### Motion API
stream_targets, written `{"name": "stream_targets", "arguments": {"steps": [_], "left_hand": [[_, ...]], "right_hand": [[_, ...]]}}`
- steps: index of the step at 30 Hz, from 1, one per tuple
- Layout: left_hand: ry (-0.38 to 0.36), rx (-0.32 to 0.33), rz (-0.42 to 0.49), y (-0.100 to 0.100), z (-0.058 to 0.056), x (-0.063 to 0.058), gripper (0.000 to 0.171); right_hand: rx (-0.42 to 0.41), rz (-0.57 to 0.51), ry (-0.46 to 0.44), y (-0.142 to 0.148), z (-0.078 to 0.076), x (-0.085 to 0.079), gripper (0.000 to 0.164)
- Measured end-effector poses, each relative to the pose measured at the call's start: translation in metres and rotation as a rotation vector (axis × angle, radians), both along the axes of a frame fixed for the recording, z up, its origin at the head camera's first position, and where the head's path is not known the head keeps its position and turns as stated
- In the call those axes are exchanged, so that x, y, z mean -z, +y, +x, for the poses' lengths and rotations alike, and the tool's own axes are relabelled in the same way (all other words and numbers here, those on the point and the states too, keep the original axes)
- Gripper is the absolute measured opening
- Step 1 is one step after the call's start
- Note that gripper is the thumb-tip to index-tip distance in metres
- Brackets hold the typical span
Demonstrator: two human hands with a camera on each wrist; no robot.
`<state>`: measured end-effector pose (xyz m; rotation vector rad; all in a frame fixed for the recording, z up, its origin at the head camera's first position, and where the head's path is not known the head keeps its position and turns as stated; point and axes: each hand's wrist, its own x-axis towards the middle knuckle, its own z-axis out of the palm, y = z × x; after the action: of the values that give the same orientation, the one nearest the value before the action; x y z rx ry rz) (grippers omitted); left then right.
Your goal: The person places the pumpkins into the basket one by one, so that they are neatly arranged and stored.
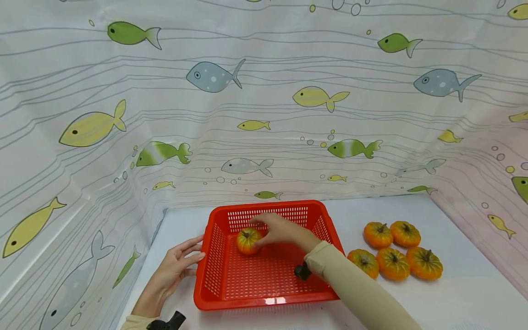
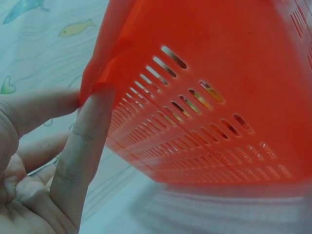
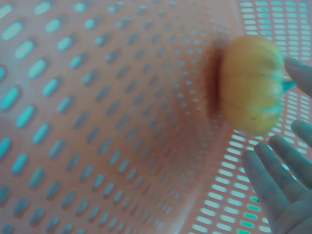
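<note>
A small orange-yellow pumpkin [image 1: 248, 241] sits inside the red plastic basket [image 1: 264, 304], toward its back left. Around it in the head view is my right hand [image 1: 275, 230], reaching in over the basket's right side. In the right wrist view the pumpkin [image 3: 251, 85] lies near the perforated wall, and the fingers [image 3: 273, 180] are spread, with a gap between them and it; one fingertip is close to the stem. At the basket's left rim, my left hand [image 1: 175, 268] pinches the lip; the left wrist view has two digits [image 2: 80, 146] right at that edge.
Several more pumpkins [image 1: 393, 264] lie in a group on the white table [image 1: 458, 302] to the right of the basket. A curtain [image 1: 264, 114] printed with fish stands behind and along both sides.
</note>
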<state>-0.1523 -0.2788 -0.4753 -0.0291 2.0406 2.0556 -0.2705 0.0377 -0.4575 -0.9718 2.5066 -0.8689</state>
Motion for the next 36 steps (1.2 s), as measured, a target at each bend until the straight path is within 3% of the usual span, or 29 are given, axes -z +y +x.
{"name": "stream_targets", "arguments": {"steps": [8,16,23,36], "left_hand": [[0.006,0.004,0.006,0.0,0.0,0.0,0.068],[-0.01,0.003,0.011,0.001,0.0,0.0,0.068],[0.003,0.0,0.014,-0.001,-0.001,0.001,0.067],[0.009,0.012,0.021,-0.002,-0.002,0.003,0.067]], "right_hand": [[-0.006,-0.052,0.016,0.007,0.0,-0.008,0.069],[0.001,-0.106,0.008,0.02,0.01,-0.024,0.068],[0.021,-0.16,0.016,0.037,0.009,-0.037,0.067],[0.038,-0.146,0.028,0.075,0.021,-0.055,0.067]]}}
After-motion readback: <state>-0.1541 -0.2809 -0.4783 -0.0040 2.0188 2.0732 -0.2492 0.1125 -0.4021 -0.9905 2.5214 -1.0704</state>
